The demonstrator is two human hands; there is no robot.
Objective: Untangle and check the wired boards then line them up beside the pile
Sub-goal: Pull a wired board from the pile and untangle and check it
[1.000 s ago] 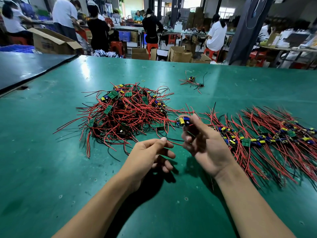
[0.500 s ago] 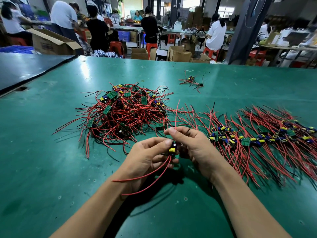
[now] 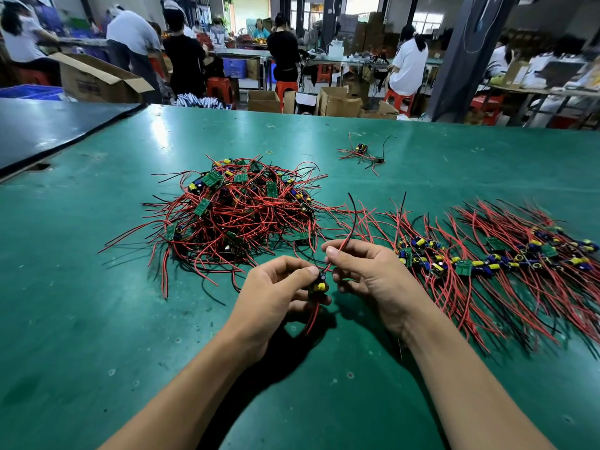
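Both hands pinch one wired board point(image 3: 319, 285): left hand point(image 3: 276, 293) board, right hand point(image 3: 367, 271) wires.

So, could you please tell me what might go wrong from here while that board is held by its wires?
Two risks. The right hand pinches the leads while the left hand grips the wired board; pulling hard could strain where they join. Also, the pile has loose wire ends close behind the hands, so the leads could snag before the board reaches the row.
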